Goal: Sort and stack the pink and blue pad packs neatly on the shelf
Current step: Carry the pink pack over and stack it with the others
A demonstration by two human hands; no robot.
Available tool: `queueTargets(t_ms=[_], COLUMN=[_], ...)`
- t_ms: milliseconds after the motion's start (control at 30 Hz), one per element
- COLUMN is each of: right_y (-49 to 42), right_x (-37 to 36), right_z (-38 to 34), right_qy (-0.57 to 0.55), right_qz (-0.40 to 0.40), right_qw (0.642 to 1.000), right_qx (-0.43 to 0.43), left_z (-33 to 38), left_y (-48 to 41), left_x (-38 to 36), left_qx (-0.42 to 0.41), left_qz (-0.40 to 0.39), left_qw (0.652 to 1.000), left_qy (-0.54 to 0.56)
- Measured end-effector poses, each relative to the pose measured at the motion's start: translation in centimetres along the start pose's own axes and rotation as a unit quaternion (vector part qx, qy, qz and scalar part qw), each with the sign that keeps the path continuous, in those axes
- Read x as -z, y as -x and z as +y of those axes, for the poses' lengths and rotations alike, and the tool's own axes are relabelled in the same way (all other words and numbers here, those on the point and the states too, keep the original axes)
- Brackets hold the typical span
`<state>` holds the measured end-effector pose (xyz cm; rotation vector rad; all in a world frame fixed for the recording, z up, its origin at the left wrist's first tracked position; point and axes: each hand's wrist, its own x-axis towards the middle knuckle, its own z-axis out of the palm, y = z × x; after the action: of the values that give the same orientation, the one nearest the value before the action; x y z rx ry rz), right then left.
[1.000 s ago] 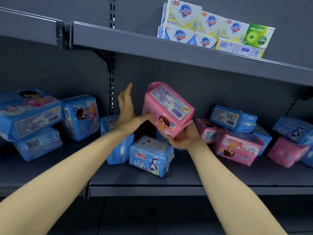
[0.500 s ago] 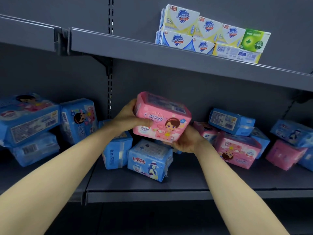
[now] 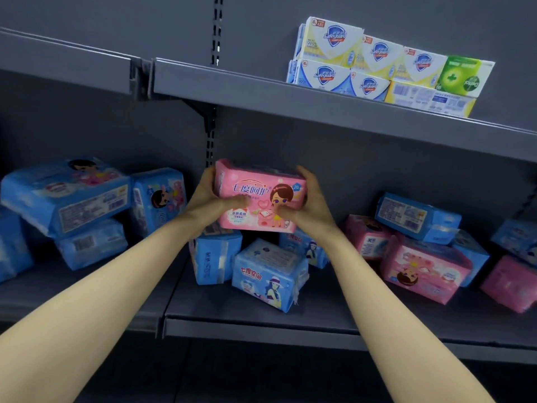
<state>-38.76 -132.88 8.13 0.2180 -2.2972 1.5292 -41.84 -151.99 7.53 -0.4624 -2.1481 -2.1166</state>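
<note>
A pink pad pack (image 3: 258, 196) is held upright above the grey shelf (image 3: 261, 327), its printed front facing me. My left hand (image 3: 207, 199) grips its left end and my right hand (image 3: 308, 205) grips its right end, thumbs on the front. Below it lie blue packs (image 3: 268, 276), one standing on end (image 3: 215, 257). More blue packs (image 3: 66, 196) are piled at the left. To the right, pink packs (image 3: 424, 269) and blue packs (image 3: 415, 213) lie mixed and tilted.
An upper shelf (image 3: 290, 97) overhangs the packs and carries soap boxes (image 3: 377, 68) at the right. A slotted upright and bracket (image 3: 210, 126) sit behind the held pack. A seam at the left splits the lower shelf into two boards.
The pink pack has turned from a tilted, back-up pose to upright with its front toward me. My left hand, open beside it before, now grips its left end.
</note>
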Motion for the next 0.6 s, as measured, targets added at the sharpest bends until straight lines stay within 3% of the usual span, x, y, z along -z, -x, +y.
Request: queueTargets(t_ms=[233,433,600], right_y=[1.0,2.7,4.7], right_x=[-2.7,-5.3,-7.8], right_z=[-3.1,-5.4,-8.0], right_qy=[0.145,0.241,0.315], right_qz=[0.003,0.003,-0.003], right_qw=[0.989,0.969,0.946], right_qx=[0.019,0.047,0.081], left_z=[1.6,3.9,5.4], left_y=[1.6,4.5,8.0], left_x=[3.0,4.5,6.2], left_qx=[0.003,-0.035,-0.071], left_qz=[0.009,0.100,0.110], left_qw=[0.984,0.923,0.877], left_qy=[-0.176,-0.370,-0.462])
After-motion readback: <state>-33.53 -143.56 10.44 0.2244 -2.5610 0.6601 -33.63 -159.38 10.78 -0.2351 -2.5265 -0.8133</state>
